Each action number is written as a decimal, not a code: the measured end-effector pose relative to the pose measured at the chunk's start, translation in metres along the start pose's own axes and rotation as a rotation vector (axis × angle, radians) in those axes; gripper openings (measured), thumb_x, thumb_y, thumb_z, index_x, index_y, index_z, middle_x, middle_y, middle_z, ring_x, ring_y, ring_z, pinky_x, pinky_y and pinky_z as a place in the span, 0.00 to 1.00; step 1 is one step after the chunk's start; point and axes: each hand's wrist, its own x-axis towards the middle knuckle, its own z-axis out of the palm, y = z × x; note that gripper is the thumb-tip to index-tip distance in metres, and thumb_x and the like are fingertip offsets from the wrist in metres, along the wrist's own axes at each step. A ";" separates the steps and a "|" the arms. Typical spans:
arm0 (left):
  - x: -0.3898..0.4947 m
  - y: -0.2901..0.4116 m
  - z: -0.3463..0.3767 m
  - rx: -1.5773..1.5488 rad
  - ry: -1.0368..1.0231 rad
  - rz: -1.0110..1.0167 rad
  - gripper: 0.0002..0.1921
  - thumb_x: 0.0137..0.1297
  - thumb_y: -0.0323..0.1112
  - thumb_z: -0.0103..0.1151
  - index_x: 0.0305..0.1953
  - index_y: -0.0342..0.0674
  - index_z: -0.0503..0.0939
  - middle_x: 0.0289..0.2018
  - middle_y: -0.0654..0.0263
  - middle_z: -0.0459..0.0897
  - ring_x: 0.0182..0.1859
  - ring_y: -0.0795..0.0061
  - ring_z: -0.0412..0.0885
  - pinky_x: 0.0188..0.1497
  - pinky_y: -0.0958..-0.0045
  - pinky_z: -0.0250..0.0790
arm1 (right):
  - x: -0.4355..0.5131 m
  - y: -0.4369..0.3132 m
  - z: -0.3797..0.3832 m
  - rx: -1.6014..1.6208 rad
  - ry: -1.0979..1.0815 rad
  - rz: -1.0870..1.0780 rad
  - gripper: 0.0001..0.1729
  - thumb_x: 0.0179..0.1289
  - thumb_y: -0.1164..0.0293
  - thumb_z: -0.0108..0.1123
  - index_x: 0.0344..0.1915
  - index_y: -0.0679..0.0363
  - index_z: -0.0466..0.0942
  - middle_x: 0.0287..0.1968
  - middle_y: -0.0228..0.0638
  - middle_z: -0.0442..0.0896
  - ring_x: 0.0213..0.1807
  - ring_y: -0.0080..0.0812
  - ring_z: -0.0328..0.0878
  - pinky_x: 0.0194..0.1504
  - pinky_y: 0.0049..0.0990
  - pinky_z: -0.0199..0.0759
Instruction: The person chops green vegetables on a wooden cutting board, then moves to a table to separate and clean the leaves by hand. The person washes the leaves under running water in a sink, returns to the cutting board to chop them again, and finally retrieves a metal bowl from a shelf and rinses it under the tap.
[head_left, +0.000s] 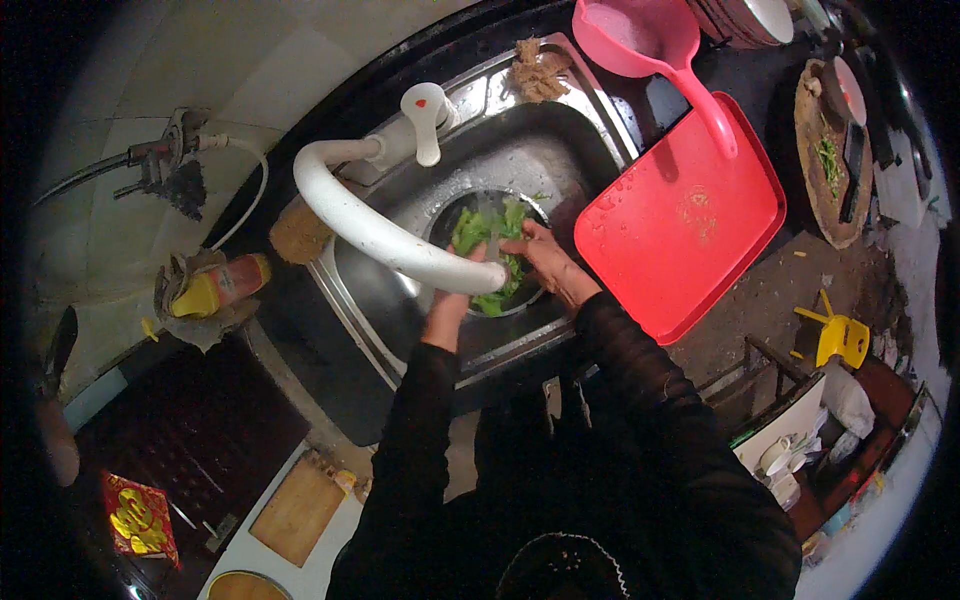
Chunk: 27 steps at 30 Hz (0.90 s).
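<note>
Green leafy vegetables (514, 217) lie in a round bowl (442, 206) inside the stainless steel sink (555, 150). My left hand (450, 300) holds the leaves from the left, its fingers partly hidden by the white curved faucet spout (375, 232). From the right, my right hand (551, 262) grips the leaves with bent fingers. A thin stream of water seems to fall from the spout onto the greens between my hands. Behind the sink stands the faucet's lever handle (426, 127), which bears a red mark.
Right of the sink lie a red tray (667, 232) and a pink long-handled dipper (637, 45) holding liquid. Farther right, a wooden chopping board (810, 165) carries chopped greens and a knife (853, 172). Brown fibrous scrubber material (538, 75) rests on the sink's back corner. A yellow bottle (221, 285) lies left.
</note>
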 end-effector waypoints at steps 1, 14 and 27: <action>-0.012 0.008 -0.003 -0.001 0.006 0.010 0.36 0.63 0.39 0.61 0.69 0.37 0.58 0.56 0.56 0.76 0.54 0.68 0.75 0.58 0.71 0.64 | 0.007 0.011 -0.006 -0.044 0.053 -0.041 0.22 0.62 0.77 0.56 0.57 0.58 0.73 0.52 0.35 0.80 0.53 0.30 0.74 0.53 0.31 0.70; 0.026 -0.017 0.020 0.555 0.208 -0.057 0.39 0.64 0.53 0.58 0.68 0.34 0.58 0.62 0.53 0.68 0.64 0.58 0.66 0.67 0.64 0.55 | 0.044 0.040 0.007 -0.253 0.067 -0.058 0.29 0.63 0.59 0.55 0.60 0.65 0.67 0.56 0.47 0.75 0.57 0.42 0.72 0.59 0.36 0.64; 0.016 0.007 -0.022 0.167 -0.056 0.209 0.25 0.59 0.38 0.66 0.57 0.38 0.72 0.49 0.61 0.80 0.49 0.65 0.79 0.54 0.65 0.69 | -0.009 0.050 0.013 0.124 0.105 0.038 0.22 0.68 0.65 0.52 0.58 0.64 0.73 0.54 0.36 0.78 0.60 0.31 0.69 0.60 0.29 0.62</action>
